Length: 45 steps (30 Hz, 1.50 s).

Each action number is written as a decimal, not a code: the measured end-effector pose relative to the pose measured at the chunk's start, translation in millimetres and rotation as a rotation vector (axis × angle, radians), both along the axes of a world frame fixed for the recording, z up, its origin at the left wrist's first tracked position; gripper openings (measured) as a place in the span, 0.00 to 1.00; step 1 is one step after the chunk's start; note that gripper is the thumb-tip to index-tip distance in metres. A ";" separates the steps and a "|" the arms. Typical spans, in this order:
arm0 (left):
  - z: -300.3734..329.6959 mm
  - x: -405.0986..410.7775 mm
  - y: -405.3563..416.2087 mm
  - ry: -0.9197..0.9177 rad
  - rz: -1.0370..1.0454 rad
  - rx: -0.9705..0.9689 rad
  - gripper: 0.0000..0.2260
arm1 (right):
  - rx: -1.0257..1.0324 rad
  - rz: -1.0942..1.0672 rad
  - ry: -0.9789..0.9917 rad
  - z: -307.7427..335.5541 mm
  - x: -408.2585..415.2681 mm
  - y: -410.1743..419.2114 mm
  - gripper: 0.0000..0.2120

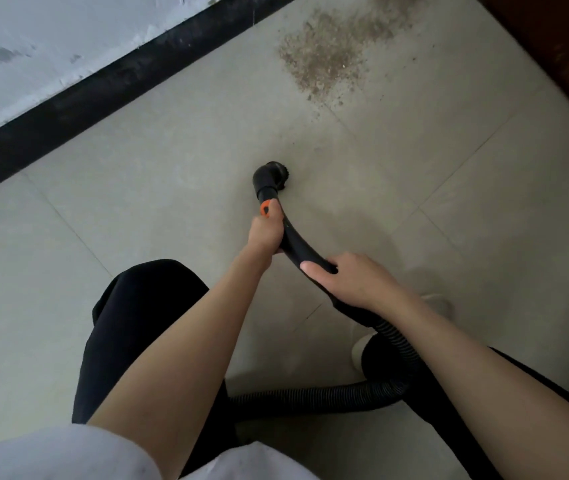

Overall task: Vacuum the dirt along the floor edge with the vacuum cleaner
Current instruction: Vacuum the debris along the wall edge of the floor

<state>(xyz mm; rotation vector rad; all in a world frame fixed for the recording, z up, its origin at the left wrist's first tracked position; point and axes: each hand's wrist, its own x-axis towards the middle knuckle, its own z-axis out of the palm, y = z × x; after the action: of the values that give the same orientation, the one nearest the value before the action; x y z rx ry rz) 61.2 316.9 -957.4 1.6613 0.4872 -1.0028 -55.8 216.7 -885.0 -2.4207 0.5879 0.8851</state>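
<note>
A patch of brown dirt [328, 57] lies on the pale floor tiles at the top, near a dark wooden edge. The vacuum's black brush nozzle [271, 178] rests on the floor well short of the dirt. My left hand [266, 228] grips the curved black wand just below an orange collar [264, 207]. Further back, my right hand [349, 277] holds the black wand handle [298, 249]. A ribbed black hose [328, 393] runs from the handle down and loops across the floor between my legs.
A black skirting board [110, 88] runs diagonally along the pale blue wall [51, 39] at the upper left. Dark reddish wooden furniture [563, 46] stands at the upper right. My black-trousered legs [137, 323] and a light shoe [439, 303] are below.
</note>
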 end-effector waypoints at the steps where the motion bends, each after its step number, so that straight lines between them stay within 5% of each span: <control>1: -1.0 6.7 -1.5 -0.004 0.012 0.002 0.17 | 0.008 0.016 -0.004 -0.7 7.6 -2.9 0.28; 9: -12.4 37.2 -24.0 -0.034 0.141 0.037 0.16 | 0.069 0.162 -0.031 -10.0 51.0 -45.5 0.28; 21: -19.1 6.1 -76.8 -0.049 0.132 0.042 0.14 | 0.159 0.111 -0.020 -10.1 16.2 -100.6 0.27; 30: -3.0 53.2 -109.1 -0.129 0.172 0.071 0.15 | 0.164 0.153 -0.106 -26.1 68.6 -133.3 0.28; 45: 25.4 7.4 -138.6 0.002 0.402 0.060 0.22 | 0.277 0.192 -0.014 -6.5 45.8 -153.7 0.28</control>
<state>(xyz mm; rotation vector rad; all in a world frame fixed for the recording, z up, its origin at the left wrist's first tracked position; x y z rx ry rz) 68.6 178.3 -932.0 1.5332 0.8223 -0.6977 -10.0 63.0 -891.5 -2.2531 0.2117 0.9570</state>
